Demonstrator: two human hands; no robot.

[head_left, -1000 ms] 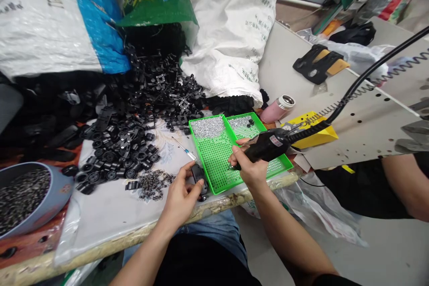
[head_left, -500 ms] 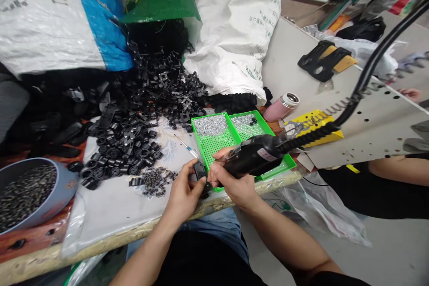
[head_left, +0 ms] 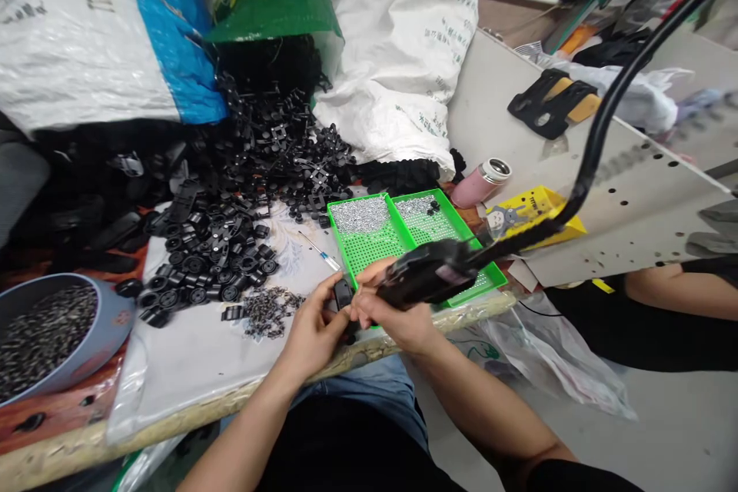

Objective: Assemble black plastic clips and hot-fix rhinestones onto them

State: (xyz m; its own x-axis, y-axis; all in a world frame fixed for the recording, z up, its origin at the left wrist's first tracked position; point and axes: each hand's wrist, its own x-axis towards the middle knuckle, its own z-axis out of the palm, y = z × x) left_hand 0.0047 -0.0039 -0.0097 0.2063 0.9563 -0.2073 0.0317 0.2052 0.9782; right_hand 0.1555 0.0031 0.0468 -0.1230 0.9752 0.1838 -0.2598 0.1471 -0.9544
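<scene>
My left hand (head_left: 311, 334) is closed around a small black plastic part (head_left: 344, 292) at the table's front edge. In my right hand (head_left: 403, 320) is a black electric screwdriver (head_left: 430, 274), tilted, its cord rising to the upper right. Its tip end meets the part between my two hands, where my fingers hide the contact. Just behind them lies a green divided tray (head_left: 402, 227) with a heap of small silver screws (head_left: 360, 215). A thin hand screwdriver (head_left: 320, 250) rests on the table left of the tray.
Black plastic parts (head_left: 219, 246) are heaped at left and back, with small metal pieces (head_left: 268, 311) nearer. A blue bucket (head_left: 115, 330) stands far left. White sacks (head_left: 397, 38) rise behind. A pink flask (head_left: 478, 183) and yellow box (head_left: 568, 227) stand right; another person's arm (head_left: 680, 292) shows beyond.
My right hand and the electric screwdriver have shifted slightly left, closer to my left hand. The screwdriver's cord now bends lower and more sharply. My left hand keeps its hold on the part.
</scene>
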